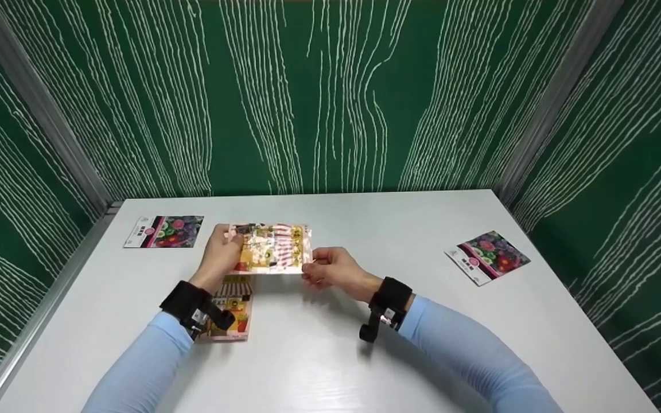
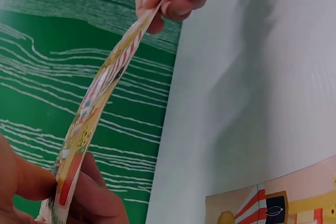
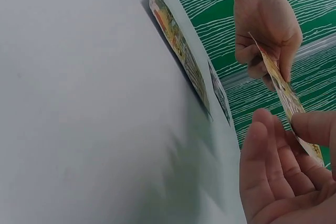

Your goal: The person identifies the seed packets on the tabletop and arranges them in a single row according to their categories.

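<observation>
Both hands hold up a flat, glossy, printed packet (image 1: pixel 270 248) with a red-and-white striped awning on a yellow picture. At its left end, my left hand (image 1: pixel 218 258) pinches it, thumb on the front and fingers behind. The right hand (image 1: pixel 339 272) pinches the lower right corner between thumb and fingers. In the left wrist view the packet (image 2: pixel 100 103) appears nearly edge-on and slightly bowed. A matching packet (image 1: pixel 238 315) lies on the table below the left wrist, which partly covers it.
On the white table (image 1: pixel 319 367), a flower-picture packet (image 1: pixel 164 232) lies at the far left, and a similar flower packet (image 1: pixel 488 258) lies tilted at the right. Green panels (image 1: pixel 330 103) with white wavy lines rise behind and at both sides.
</observation>
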Demonstrator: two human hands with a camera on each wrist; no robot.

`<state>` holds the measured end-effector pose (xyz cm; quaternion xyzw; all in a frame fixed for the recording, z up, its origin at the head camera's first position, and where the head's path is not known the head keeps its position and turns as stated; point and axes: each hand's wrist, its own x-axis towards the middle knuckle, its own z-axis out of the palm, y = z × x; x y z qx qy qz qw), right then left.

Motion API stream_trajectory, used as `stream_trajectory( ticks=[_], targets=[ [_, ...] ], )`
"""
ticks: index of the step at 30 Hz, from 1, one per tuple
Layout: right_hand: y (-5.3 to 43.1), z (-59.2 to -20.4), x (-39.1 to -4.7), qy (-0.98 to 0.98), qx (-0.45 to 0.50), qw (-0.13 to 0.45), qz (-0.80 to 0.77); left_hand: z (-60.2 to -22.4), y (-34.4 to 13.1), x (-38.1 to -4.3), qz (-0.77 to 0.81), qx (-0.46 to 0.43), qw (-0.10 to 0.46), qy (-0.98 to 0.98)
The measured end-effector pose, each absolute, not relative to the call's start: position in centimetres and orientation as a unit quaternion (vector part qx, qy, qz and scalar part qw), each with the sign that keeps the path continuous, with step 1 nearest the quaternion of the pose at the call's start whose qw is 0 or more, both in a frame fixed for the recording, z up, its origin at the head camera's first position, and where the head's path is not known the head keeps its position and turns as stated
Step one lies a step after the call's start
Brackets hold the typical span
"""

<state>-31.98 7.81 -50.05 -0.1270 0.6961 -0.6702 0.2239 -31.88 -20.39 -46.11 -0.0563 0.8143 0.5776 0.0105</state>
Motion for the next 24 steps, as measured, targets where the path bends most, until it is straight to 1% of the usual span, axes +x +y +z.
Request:
stream_trajectory(
  ticks=[7, 14, 18, 24],
  targets=[
    [8.5, -49.4, -32.5, 0.696, -0.108, 0.227, -0.673, -45.7, -20.4, -31.4, 0.612, -0.059, 0.015, 0.789],
    [9.2, -48.9, -33.2, 0.703, -0.095, 0.2, -0.676, -45.4, -20.3, -30.7, 0.647, -0.054, 0.005, 0.76],
    [9.4, -48.6, -33.5, 0.711, -0.086, 0.186, -0.672, -45.6, -20.5, -30.4, 0.638, -0.043, -0.007, 0.769],
    [9.8, -48.7, -34.1, 0.714, -0.067, 0.168, -0.676, -46.1, -20.4, -29.7, 0.585, -0.01, -0.021, 0.811]
  ],
)
